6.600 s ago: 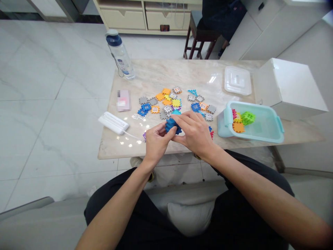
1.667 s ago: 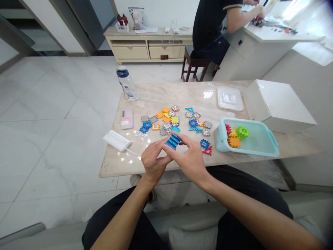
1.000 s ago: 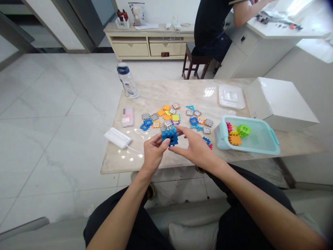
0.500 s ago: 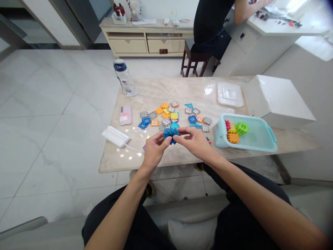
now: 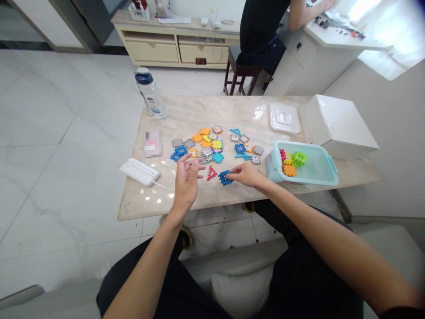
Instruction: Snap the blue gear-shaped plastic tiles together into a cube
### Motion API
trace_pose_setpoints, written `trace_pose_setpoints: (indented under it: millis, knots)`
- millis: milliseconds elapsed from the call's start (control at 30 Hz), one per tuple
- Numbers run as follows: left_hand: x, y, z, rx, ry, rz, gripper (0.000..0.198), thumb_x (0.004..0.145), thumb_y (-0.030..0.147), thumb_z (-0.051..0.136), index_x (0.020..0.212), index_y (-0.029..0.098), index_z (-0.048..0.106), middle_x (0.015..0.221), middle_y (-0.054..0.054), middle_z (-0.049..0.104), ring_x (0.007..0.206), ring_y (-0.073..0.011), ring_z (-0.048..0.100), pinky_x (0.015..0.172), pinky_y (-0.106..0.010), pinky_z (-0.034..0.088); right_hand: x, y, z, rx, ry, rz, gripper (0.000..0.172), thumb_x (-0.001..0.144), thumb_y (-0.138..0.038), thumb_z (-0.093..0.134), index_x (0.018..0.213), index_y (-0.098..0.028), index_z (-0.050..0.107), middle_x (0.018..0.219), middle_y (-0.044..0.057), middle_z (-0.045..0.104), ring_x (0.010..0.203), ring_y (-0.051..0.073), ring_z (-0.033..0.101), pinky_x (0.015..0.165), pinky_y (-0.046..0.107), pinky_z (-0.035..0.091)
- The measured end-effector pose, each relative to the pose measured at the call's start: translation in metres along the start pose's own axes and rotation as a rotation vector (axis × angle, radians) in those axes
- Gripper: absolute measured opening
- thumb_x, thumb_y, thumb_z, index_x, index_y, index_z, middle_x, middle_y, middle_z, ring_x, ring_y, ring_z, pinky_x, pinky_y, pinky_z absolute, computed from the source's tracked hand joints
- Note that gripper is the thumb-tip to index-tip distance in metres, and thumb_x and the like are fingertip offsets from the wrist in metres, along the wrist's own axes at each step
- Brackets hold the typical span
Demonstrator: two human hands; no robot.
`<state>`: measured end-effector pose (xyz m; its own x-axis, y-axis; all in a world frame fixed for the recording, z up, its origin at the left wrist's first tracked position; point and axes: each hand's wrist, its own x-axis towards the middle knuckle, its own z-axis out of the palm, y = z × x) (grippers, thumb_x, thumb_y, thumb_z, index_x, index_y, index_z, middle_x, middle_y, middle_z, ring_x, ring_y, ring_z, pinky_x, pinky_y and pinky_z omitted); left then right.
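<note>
My right hand pinches a dark blue building block piece with toothed edges, above the near part of the table. To its left, my left hand is raised with fingers apart and holds nothing. Between the hands lies a red triangular piece. Beyond them are loose interlocking pieces in two groups: a yellow piece, a teal piece and grey and orange ones on the left, and a blue piece among grey and light blue ones on the right.
A light blue bin with several pieces stands at the right, before a white box. Behind lies a clear lid. A water bottle, a pink packet and a white power strip are at left. A person sits beyond the table.
My left hand has let go of the blue piece and moved left, its fingers opening. My right hand keeps the piece, now tilted flatter. The red triangle has come into view. The whole view has shifted slightly.
</note>
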<state>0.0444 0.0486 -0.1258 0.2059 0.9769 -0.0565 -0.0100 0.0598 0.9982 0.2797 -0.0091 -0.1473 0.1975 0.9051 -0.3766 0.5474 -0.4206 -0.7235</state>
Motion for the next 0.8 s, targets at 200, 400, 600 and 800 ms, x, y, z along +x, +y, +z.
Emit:
trace_pose_setpoints:
  millis: [200, 400, 600, 800]
  knots:
    - [0.004, 0.008, -0.008, -0.099, 0.064, -0.088, 0.042, 0.101, 0.055, 0.063, 0.129, 0.024, 0.056, 0.117, -0.010, 0.077, 0.090, -0.0189, 0.076, 0.069, -0.027, 0.058, 0.011, 0.016, 0.009, -0.133, -0.045, 0.131, 0.033, 0.080, -0.048, 0.076, 0.074, -0.016, 0.078, 0.059, -0.004, 0.056, 0.062, 0.011, 0.048, 0.058, 0.026, 0.031]
    - [0.002, 0.013, -0.010, -0.118, 0.080, -0.105, 0.036, 0.099, 0.048, 0.066, 0.125, 0.024, 0.059, 0.116, -0.009, 0.077, 0.088, -0.0186, 0.074, 0.066, -0.026, 0.056, 0.016, 0.020, 0.008, -0.205, -0.072, 0.170, 0.032, 0.084, -0.047, 0.075, 0.082, -0.016, 0.080, 0.067, -0.002, 0.064, 0.066, 0.013, 0.054, 0.060, 0.026, 0.033]
    - [0.002, 0.019, -0.012, -0.129, 0.091, -0.084, 0.031, 0.099, 0.046, 0.065, 0.121, 0.024, 0.062, 0.117, -0.008, 0.075, 0.090, -0.0171, 0.073, 0.069, -0.025, 0.056, 0.018, 0.025, 0.007, -0.281, -0.057, 0.157, 0.032, 0.090, -0.047, 0.073, 0.088, -0.016, 0.084, 0.074, 0.002, 0.073, 0.072, 0.016, 0.063, 0.061, 0.026, 0.036]
    - [0.004, 0.019, -0.015, -0.113, 0.101, -0.079, 0.029, 0.099, 0.044, 0.063, 0.119, 0.024, 0.062, 0.120, -0.008, 0.075, 0.093, -0.0173, 0.072, 0.070, -0.025, 0.055, 0.019, 0.026, 0.002, -0.274, -0.088, 0.145, 0.031, 0.094, -0.044, 0.073, 0.099, -0.017, 0.087, 0.092, 0.007, 0.083, 0.085, 0.020, 0.074, 0.070, 0.026, 0.046]
